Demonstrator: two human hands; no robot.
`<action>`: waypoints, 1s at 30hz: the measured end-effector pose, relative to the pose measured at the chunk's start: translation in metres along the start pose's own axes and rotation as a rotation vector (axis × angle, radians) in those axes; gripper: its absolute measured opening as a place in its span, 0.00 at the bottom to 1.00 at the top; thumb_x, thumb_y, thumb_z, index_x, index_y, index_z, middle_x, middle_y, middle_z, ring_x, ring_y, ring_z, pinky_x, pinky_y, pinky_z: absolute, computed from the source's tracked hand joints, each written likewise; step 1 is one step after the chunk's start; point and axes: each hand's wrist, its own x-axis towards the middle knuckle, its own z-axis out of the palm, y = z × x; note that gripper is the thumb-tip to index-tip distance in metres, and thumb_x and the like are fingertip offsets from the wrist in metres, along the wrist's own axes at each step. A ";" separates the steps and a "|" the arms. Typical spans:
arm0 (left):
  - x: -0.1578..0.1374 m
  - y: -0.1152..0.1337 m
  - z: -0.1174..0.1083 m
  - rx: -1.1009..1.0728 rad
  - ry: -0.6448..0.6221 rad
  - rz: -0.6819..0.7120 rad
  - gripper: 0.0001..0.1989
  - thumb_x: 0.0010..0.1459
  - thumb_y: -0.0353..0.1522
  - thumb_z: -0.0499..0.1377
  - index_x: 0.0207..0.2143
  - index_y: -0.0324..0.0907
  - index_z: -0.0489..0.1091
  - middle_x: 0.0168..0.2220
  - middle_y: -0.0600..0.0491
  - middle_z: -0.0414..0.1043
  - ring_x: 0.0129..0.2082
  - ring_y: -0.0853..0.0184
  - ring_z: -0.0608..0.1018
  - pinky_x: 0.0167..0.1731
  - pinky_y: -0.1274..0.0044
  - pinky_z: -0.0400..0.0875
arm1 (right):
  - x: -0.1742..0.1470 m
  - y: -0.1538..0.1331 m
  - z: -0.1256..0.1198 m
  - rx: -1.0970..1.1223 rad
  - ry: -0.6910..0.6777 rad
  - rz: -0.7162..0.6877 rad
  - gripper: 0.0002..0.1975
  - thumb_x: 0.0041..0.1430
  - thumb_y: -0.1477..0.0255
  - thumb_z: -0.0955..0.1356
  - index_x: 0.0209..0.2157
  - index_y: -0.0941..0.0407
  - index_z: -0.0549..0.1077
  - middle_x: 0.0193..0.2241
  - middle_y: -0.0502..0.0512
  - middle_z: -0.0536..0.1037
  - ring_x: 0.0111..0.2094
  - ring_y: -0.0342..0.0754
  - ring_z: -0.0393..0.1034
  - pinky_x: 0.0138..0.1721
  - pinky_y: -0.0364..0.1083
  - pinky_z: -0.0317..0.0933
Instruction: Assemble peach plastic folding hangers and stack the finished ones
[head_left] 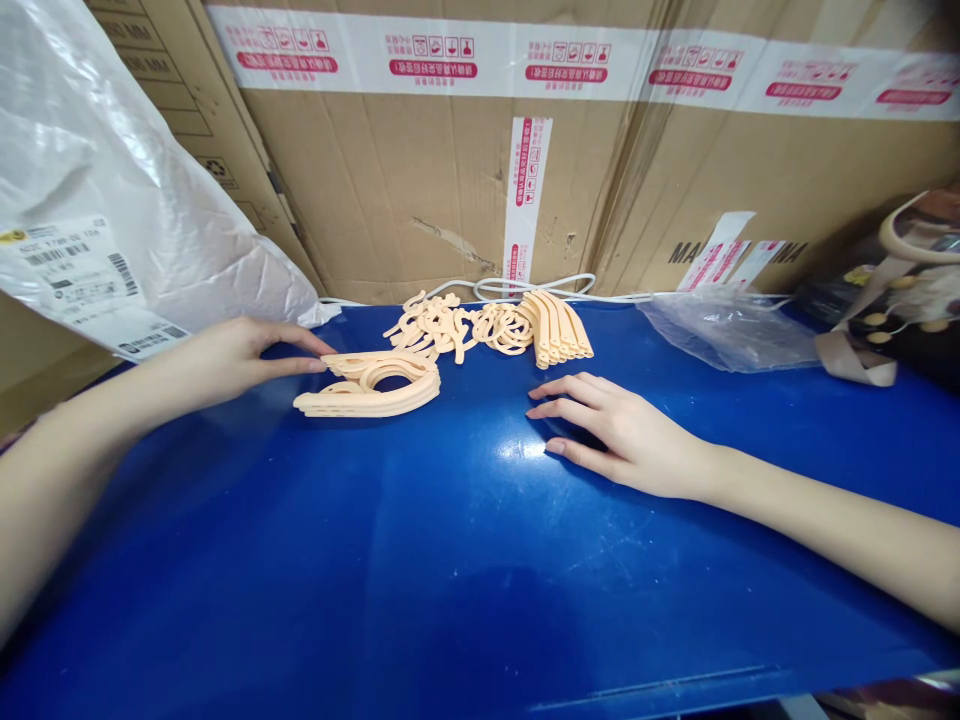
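My left hand (247, 357) reaches in from the left with its fingers stretched out. Its fingertips touch the left end of a neat stack of beige curved plastic pieces (367, 402), which look like folding-hanger arms. Over the blue table, my right hand (626, 440) is palm down, fingers apart, holding nothing. Just beyond its fingertips lies a row of similar curved arms (559, 330), packed side by side. Between the two groups, farther back, is a loose heap of small beige hooks (431, 325), with several beige rings (506, 328) beside it.
Large cardboard boxes (420, 190) wall off the back of the blue table (450, 560). A white cable (540, 287) runs along their base. A white shipping bag (150, 200) leans at left; a clear plastic bag (731, 330) and a dark handbag (900, 300) are at right.
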 end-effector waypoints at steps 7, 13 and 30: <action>0.001 0.006 0.000 -0.015 0.002 -0.008 0.40 0.38 0.66 0.50 0.37 0.46 0.76 0.41 0.54 0.79 0.39 0.57 0.77 0.47 0.71 0.68 | 0.000 0.000 0.000 0.004 0.005 -0.002 0.15 0.66 0.64 0.61 0.51 0.54 0.69 0.53 0.60 0.69 0.52 0.53 0.64 0.53 0.56 0.61; 0.002 0.006 0.000 -0.027 0.001 -0.006 0.38 0.39 0.65 0.51 0.37 0.47 0.76 0.41 0.54 0.79 0.40 0.57 0.77 0.47 0.71 0.68 | 0.001 -0.001 0.000 0.000 0.008 -0.003 0.15 0.66 0.64 0.61 0.51 0.54 0.69 0.53 0.60 0.69 0.52 0.53 0.64 0.53 0.56 0.61; 0.001 0.007 0.002 -0.045 0.008 0.040 0.32 0.46 0.60 0.54 0.41 0.47 0.74 0.47 0.55 0.76 0.48 0.57 0.75 0.52 0.71 0.65 | 0.000 -0.001 0.000 -0.006 -0.005 0.008 0.16 0.66 0.64 0.61 0.51 0.55 0.69 0.53 0.59 0.69 0.52 0.51 0.64 0.54 0.54 0.59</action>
